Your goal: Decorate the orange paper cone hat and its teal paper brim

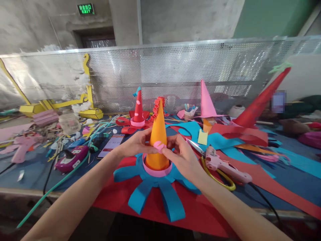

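Note:
An orange paper cone hat stands upright on a red sheet, with a pink band at its base and blue looped petals spread round it. A red frill tops the cone. My left hand grips the cone's left side. My right hand pinches a small pink paper piece against the cone's front.
A pink glue gun and yellow-handled scissors lie just right of my right hand. A phone lies to the left. Behind stand a small red hat, a pink cone and a long red cone. Paper scraps cover the table; a perforated metal screen backs it.

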The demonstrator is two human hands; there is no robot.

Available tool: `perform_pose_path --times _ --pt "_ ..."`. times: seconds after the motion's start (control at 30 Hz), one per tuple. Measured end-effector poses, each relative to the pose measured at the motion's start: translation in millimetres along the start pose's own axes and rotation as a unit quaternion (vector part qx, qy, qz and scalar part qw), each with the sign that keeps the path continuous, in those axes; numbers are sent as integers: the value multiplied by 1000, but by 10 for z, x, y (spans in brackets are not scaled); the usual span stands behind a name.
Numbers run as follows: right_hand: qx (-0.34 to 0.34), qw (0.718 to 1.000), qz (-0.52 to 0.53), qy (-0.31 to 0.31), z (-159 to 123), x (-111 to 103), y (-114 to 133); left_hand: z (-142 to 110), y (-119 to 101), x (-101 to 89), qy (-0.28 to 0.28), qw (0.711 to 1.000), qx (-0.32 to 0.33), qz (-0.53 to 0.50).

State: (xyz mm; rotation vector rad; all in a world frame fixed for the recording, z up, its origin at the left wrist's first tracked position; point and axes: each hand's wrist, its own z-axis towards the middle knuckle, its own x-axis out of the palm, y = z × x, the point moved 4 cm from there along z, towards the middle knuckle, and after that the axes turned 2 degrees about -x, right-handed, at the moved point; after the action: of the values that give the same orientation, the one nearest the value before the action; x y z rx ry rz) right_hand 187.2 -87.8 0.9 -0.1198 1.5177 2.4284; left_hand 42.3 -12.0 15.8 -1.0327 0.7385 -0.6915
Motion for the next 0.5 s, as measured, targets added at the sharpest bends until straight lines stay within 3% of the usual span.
perform_pose_path --times 0.33,0.5 --pt "5 999 31 7 -19 -2 -34 -2 35 -17 4 1000 -5 -6" --pt "-16 997 -42 -61 -33 -8 3 6 13 3 9 1000 -5 -1"
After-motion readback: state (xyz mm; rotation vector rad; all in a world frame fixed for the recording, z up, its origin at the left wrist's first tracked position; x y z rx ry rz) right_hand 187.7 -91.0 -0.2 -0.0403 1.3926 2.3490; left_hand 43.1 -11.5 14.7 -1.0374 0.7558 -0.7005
